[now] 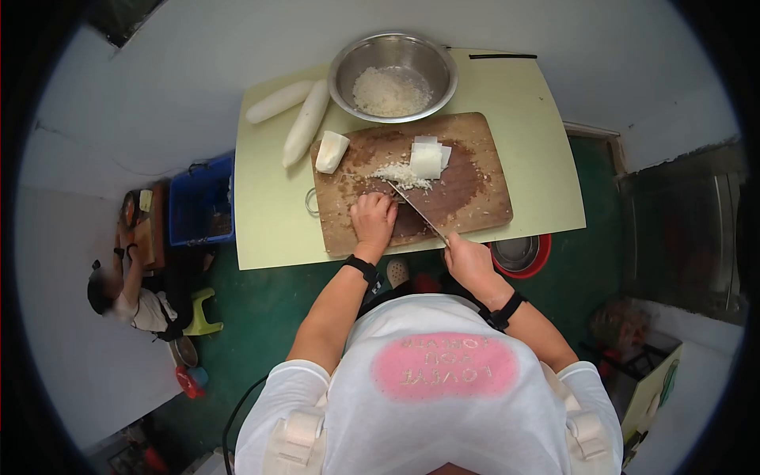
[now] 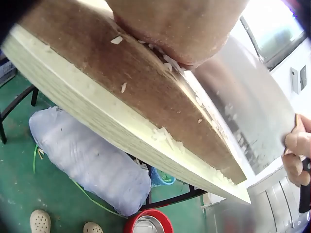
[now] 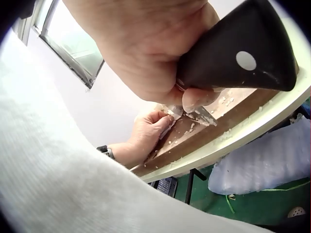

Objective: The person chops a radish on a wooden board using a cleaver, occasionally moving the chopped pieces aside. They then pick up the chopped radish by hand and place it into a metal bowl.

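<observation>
1. Only the head view shows the steel bowl (image 1: 434, 70) of chopped pieces and two whole peeled daikons (image 1: 307, 127). Both wrist views add a wrapped bundle (image 2: 92, 155) on the floor; the right wrist view shows the black handle's (image 3: 214, 56) pale rivet (image 3: 246, 60).
2. The right hand (image 1: 471, 265) grips the cleaver (image 1: 419, 212), blade pointing between 10 and 11 o'clock. The left hand (image 1: 374, 220) rests at the cutting board (image 1: 483, 190); whether it grips anything, I cannot tell.
3. Chopped daikon (image 1: 396, 172) lies at the left hand's 1 o'clock, the right's 11, near the blade tip.
4. Upside-down shirt (image 1: 451, 317) lettering includes "YOU" and "FOREVER".
</observation>
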Available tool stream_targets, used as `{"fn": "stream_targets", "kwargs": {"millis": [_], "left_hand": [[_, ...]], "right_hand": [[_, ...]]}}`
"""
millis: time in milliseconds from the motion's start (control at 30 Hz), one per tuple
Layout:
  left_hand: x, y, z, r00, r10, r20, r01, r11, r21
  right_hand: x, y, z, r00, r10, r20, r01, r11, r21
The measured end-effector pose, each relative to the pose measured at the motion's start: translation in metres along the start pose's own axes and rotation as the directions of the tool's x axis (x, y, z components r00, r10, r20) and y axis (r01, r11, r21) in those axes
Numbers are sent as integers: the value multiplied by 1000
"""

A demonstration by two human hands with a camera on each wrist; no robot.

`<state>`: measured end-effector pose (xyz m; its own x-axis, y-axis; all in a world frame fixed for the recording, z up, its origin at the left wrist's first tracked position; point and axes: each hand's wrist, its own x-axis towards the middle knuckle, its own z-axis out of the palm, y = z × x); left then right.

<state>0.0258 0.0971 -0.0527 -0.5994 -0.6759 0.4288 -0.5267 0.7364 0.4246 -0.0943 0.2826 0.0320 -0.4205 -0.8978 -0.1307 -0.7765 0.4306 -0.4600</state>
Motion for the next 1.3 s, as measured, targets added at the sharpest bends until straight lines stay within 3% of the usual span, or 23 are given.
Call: {"fn": "stream_targets", "kwargs": {"millis": [800,1167,1300], "left_hand": [[-1,-1,0,999,-39,2,39,999,23],[2,-2,-4,998,-29,54,29,1000,11],[-2,0,-4,999,-53,6,53,998,-36]], "right_hand": [[9,-3,2,999,-16,42,17,1000,-7],[14,0,-1,999,-35,-2,35,999,-16],[11,0,-2,999,-35,-28,35,999,0]]}}
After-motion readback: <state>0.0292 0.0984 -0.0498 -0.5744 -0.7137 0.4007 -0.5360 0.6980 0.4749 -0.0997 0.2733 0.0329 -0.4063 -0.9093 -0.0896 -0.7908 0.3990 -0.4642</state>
